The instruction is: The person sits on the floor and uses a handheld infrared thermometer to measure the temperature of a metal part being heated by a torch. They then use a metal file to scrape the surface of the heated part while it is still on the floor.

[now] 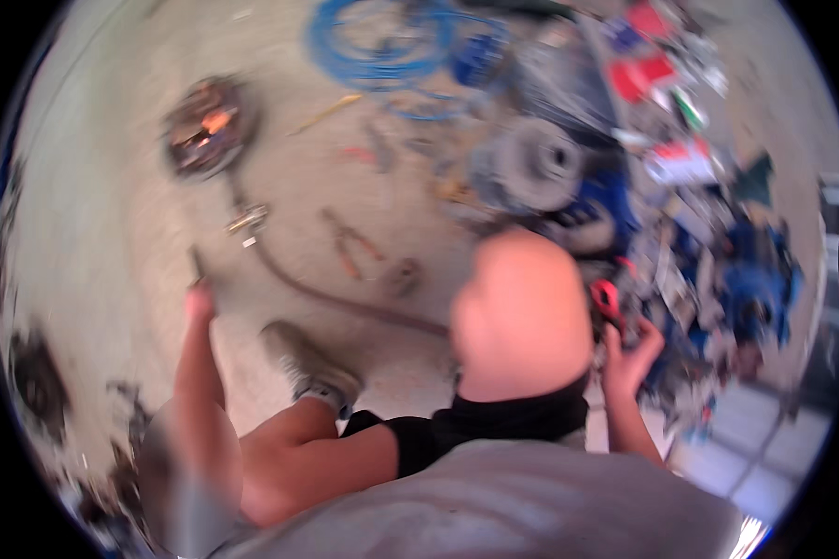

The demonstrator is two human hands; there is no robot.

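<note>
Brown hose [345,304]: running near the shoe [312,363]; a step catching it could be tipping the glowing pan [207,132].
Left hand [199,300]: pointing toward the floor's [112,233] left edge, fingers clenching a thin dark tool [196,263].
Right hand [632,359]: bending upward, fingers curling beside a red-and-black item [606,296] toward the floor's right edge; blur is hiding whether they're grasping.

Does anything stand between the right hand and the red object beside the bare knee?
Nothing visible does: the right hand is just below the red object; blur hides whether they touch. The bare knee lies left of both.
</note>
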